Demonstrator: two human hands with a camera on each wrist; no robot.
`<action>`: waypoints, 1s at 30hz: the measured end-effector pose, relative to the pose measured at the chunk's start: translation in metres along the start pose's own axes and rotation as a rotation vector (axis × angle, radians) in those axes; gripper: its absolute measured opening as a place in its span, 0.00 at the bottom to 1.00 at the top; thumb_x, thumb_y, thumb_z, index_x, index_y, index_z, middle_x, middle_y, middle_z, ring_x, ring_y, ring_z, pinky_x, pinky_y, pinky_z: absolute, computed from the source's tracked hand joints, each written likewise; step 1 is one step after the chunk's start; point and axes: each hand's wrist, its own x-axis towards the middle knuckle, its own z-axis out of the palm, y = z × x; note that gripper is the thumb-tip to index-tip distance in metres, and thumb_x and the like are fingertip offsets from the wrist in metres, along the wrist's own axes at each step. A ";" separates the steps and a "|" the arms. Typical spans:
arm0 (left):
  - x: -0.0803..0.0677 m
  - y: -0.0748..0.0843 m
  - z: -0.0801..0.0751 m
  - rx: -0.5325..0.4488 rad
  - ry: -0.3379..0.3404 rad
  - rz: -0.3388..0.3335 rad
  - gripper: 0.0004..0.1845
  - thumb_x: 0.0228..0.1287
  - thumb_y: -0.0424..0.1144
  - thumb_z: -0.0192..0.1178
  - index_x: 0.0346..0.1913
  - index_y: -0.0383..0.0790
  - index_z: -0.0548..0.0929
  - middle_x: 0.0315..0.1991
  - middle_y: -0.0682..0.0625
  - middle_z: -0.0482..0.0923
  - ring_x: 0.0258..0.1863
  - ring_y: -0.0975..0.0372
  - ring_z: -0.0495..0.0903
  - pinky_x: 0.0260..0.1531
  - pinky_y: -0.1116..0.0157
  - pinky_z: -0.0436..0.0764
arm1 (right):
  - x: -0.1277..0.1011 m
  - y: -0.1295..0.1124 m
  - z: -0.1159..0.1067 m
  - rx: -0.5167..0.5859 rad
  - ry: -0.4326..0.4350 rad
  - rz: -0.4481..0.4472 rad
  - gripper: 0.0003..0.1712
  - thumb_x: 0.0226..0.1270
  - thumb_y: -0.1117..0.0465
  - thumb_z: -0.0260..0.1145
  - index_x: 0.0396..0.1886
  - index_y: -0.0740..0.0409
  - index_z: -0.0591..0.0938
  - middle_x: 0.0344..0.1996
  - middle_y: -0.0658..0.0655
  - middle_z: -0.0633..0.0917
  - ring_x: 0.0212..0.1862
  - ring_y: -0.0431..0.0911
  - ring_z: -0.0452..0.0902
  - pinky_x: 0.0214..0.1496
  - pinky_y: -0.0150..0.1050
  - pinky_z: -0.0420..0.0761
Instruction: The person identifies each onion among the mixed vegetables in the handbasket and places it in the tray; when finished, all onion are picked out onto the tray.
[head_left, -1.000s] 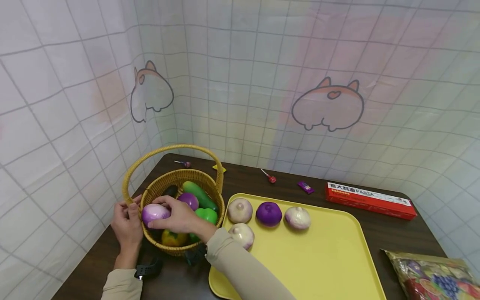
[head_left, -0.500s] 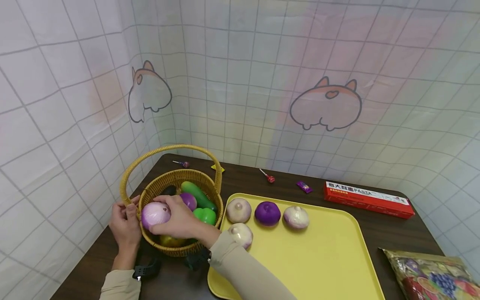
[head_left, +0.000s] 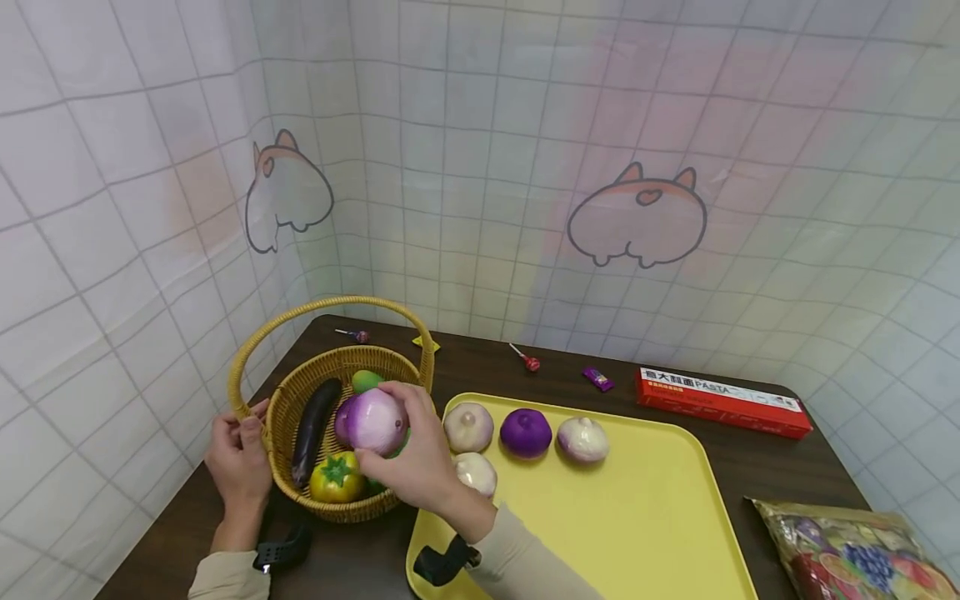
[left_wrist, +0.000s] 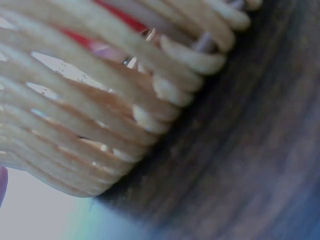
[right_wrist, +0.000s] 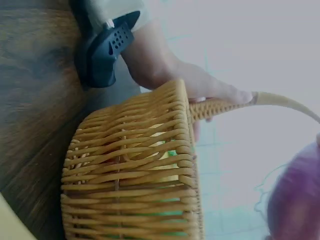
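Observation:
My right hand (head_left: 420,454) holds a purple-and-white onion (head_left: 378,423) between thumb and fingers, over the right part of a wicker basket (head_left: 288,492). The onion (right_wrist: 297,195) shows above the rim in the right wrist view. My left hand (head_left: 238,454) grips the base of the basket's handle (head_left: 238,375) on the left side; the right wrist view shows its thumb along that handle. In the basket lie a dark eggplant (head_left: 313,429), a yellow tomato-like vegetable with a green top (head_left: 337,477) and a green vegetable (head_left: 366,381). Another purple one (head_left: 342,421) is mostly hidden behind the held onion.
A yellow tray (head_left: 630,508) right of the basket bears a purple onion (head_left: 526,433) and several whitish ones (head_left: 583,440). Behind it lie a lollipop (head_left: 529,362), a purple-wrapped candy (head_left: 598,379) and a red pasta box (head_left: 723,402). A printed bag (head_left: 855,550) lies at the right.
My right hand has lifted the onion from the basket's left side and carried it right, exposing the eggplant and the yellow vegetable. My left hand stays at the handle. The head view has shifted slightly.

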 end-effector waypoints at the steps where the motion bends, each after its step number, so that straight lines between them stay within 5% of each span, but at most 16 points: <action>1: 0.000 -0.006 -0.001 0.003 0.002 -0.008 0.17 0.72 0.52 0.53 0.40 0.40 0.80 0.40 0.73 0.82 0.36 0.80 0.80 0.29 0.83 0.68 | -0.003 -0.001 -0.004 0.016 0.018 -0.020 0.40 0.50 0.59 0.73 0.65 0.44 0.69 0.58 0.49 0.70 0.53 0.43 0.73 0.50 0.38 0.79; 5: -0.002 -0.022 -0.003 0.021 -0.003 -0.024 0.29 0.71 0.53 0.54 0.43 0.22 0.76 0.41 0.64 0.85 0.35 0.79 0.81 0.28 0.83 0.69 | -0.017 -0.009 -0.023 0.089 0.071 -0.028 0.42 0.50 0.64 0.73 0.66 0.45 0.68 0.59 0.51 0.69 0.54 0.46 0.72 0.50 0.40 0.79; 13: 0.000 -0.023 -0.002 0.042 -0.007 -0.009 0.28 0.72 0.52 0.54 0.44 0.22 0.77 0.43 0.49 0.87 0.35 0.78 0.82 0.29 0.82 0.71 | -0.042 -0.002 -0.071 0.061 0.161 0.024 0.49 0.47 0.67 0.77 0.69 0.45 0.64 0.62 0.54 0.68 0.54 0.49 0.72 0.48 0.40 0.79; 24: 0.000 -0.026 -0.002 0.020 0.009 -0.027 0.28 0.72 0.51 0.54 0.41 0.20 0.77 0.42 0.59 0.86 0.33 0.78 0.81 0.29 0.82 0.70 | -0.072 0.034 -0.118 0.072 0.242 0.137 0.43 0.48 0.69 0.76 0.66 0.57 0.69 0.57 0.57 0.75 0.52 0.48 0.72 0.52 0.39 0.75; 30: 0.000 -0.022 -0.002 0.140 -0.003 -0.118 0.14 0.68 0.41 0.59 0.38 0.29 0.79 0.32 0.70 0.84 0.25 0.81 0.76 0.25 0.82 0.68 | -0.091 0.049 -0.136 0.051 0.264 0.230 0.44 0.48 0.69 0.77 0.66 0.60 0.68 0.59 0.57 0.73 0.54 0.47 0.71 0.53 0.38 0.76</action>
